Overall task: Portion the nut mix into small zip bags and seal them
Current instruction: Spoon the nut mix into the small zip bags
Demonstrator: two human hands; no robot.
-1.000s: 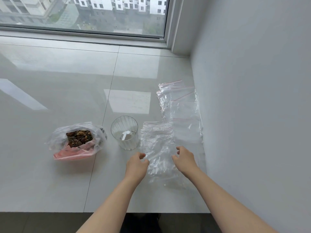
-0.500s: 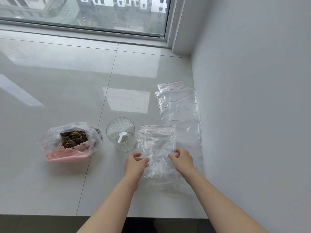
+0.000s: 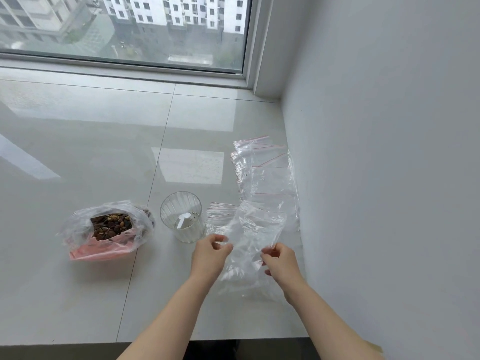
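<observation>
A clear zip bag (image 3: 253,229) with a red seal line is lifted off the sill, crumpled and tilted. My left hand (image 3: 209,255) pinches its left edge and my right hand (image 3: 279,258) pinches its right edge. Under it lie more clear bags (image 3: 220,216). A row of several empty zip bags (image 3: 267,172) runs along the wall behind. To the left, an open plastic bag of brown nut mix (image 3: 110,226) rests on the sill. Between them stands a ribbed clear glass (image 3: 183,216) with a small white scoop inside.
All of this lies on a glossy white tiled window sill (image 3: 104,152). A grey wall (image 3: 376,178) rises close on the right, touching the bag row. The window frame (image 3: 130,71) closes the back. The sill's front edge (image 3: 78,344) runs below my forearms.
Both hands took hold of the top bag's side edges and raised it off the pile; it now bends and tilts to the right. The camera has dipped closer.
</observation>
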